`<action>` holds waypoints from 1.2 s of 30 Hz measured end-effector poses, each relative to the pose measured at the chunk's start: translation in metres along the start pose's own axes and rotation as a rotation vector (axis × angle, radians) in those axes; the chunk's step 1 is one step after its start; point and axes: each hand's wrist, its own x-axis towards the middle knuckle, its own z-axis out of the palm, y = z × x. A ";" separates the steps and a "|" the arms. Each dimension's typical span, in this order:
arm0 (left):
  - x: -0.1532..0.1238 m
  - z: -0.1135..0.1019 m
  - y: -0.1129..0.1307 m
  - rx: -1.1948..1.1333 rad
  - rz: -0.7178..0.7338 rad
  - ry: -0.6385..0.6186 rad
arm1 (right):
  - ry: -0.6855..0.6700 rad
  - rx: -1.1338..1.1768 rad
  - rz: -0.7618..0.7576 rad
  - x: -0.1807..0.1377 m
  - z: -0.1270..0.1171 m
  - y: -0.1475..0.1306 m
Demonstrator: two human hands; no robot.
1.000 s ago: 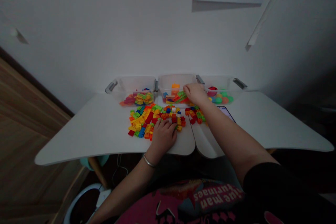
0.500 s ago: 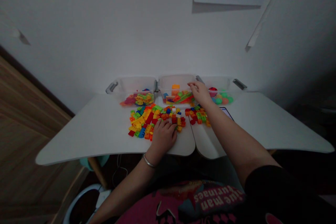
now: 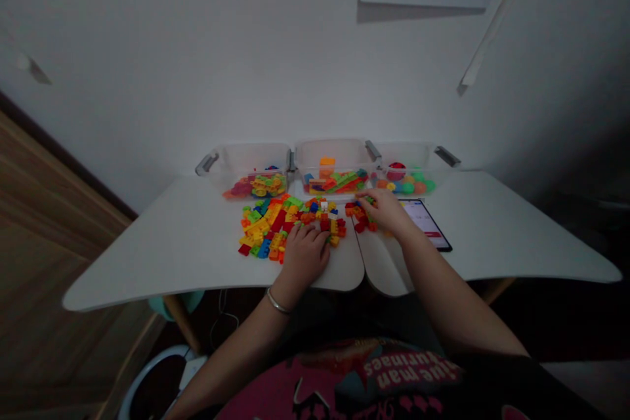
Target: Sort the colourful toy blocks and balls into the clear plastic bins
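Note:
A heap of small coloured bricks [image 3: 280, 220] lies on the left white table [image 3: 172, 249], and a smaller heap of bricks [image 3: 358, 215] sits on the right table [image 3: 516, 230]. My left hand [image 3: 305, 252] rests palm down at the near edge of the big heap, its fingers curled onto the bricks. My right hand [image 3: 388, 210] lies over the smaller heap, fingertips pinched among the bricks; what they hold is hidden. Three clear bins stand at the back: the left bin [image 3: 246, 167], the middle bin [image 3: 332, 161] and the right bin [image 3: 418, 161].
A phone [image 3: 426, 223] with a lit screen lies right of my right hand. The right bin holds coloured balls. A white wall rises just behind the bins. A wooden panel stands at the left, and a round stool shows below the table.
My right hand has drawn back from over the middle bin to the smaller heap of bricks, uncovering the phone. My left hand has stayed in place.

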 end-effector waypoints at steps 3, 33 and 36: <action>0.000 0.000 0.000 0.005 0.001 0.010 | -0.081 -0.190 -0.017 -0.021 0.013 -0.006; 0.001 -0.001 0.002 0.013 -0.012 -0.002 | 0.132 -0.089 -0.144 -0.048 0.070 0.003; 0.001 -0.001 0.002 0.012 -0.009 0.006 | 0.138 -0.080 -0.160 -0.045 0.073 0.006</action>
